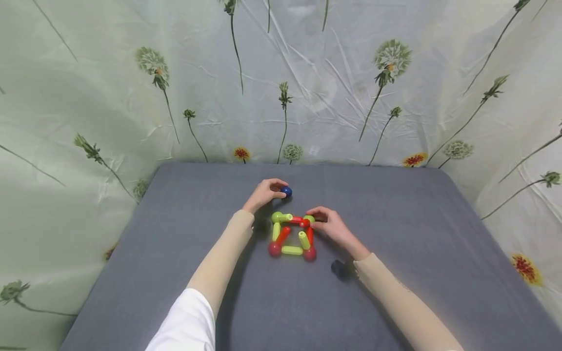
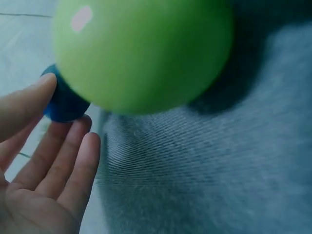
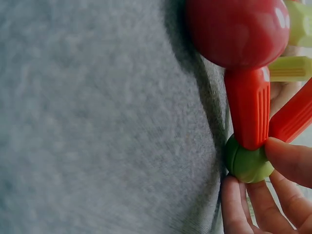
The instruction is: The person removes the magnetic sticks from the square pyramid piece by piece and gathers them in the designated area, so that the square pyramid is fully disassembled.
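Observation:
My left hand [image 1: 263, 192] pinches a small blue ball [image 1: 286, 191] between thumb and fingers, beyond the far left corner of a ball-and-rod square. In the left wrist view the blue ball [image 2: 67, 103] is partly behind a large green ball [image 2: 146, 53]. Yellow-green rods [image 1: 291, 250] and red rods [image 1: 310, 236] form the square's sides. Red balls [image 1: 274, 249] mark its near corners, green balls [image 1: 277, 217] its far ones. More rods stick up from the corners. My right hand [image 1: 332, 226] pinches the far right green ball [image 3: 249, 165], thumb beside a slanting red rod [image 3: 295, 114].
The square lies on a grey cloth-covered table [image 1: 175, 204]. A pale curtain [image 1: 307, 58] printed with dandelions hangs behind the far edge. A dark wrist camera [image 1: 339, 269] sits below my right wrist.

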The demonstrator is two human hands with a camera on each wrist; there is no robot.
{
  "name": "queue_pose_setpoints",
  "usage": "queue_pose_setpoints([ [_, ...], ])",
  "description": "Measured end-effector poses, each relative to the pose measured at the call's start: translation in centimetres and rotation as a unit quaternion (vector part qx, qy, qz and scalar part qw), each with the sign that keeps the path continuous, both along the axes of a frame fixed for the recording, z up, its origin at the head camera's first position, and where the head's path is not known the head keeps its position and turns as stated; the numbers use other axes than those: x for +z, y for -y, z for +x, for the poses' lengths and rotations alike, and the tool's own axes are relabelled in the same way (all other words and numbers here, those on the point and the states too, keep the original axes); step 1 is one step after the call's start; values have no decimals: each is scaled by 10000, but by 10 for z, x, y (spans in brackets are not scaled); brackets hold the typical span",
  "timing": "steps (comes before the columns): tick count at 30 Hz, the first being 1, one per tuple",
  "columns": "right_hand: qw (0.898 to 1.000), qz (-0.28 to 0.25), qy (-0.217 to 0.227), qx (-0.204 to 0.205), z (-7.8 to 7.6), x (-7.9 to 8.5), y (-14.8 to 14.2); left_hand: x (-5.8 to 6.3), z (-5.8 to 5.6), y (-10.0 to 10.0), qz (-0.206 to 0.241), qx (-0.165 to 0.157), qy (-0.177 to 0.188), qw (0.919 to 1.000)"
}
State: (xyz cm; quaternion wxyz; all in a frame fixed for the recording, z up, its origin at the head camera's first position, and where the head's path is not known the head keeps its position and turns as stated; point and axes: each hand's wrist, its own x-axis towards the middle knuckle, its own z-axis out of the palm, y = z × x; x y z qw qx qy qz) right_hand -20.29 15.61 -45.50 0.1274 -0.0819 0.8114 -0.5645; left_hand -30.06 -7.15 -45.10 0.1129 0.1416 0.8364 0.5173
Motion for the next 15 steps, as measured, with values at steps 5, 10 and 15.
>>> queue_pose_setpoints([
  [5, 9996, -245, 89, -109, -3, -3, 0, -5, -11, -6, -276, -45, -19, 9996],
  [10, 9990, -391, 158, -162, -5, -5, -1, -9, -16, -9, -238, -84, -52, 9997],
  [15, 9985, -457, 281, -133, -6, -6, -2, -13, -17, -7, 45, -213, -65, 9997],
])
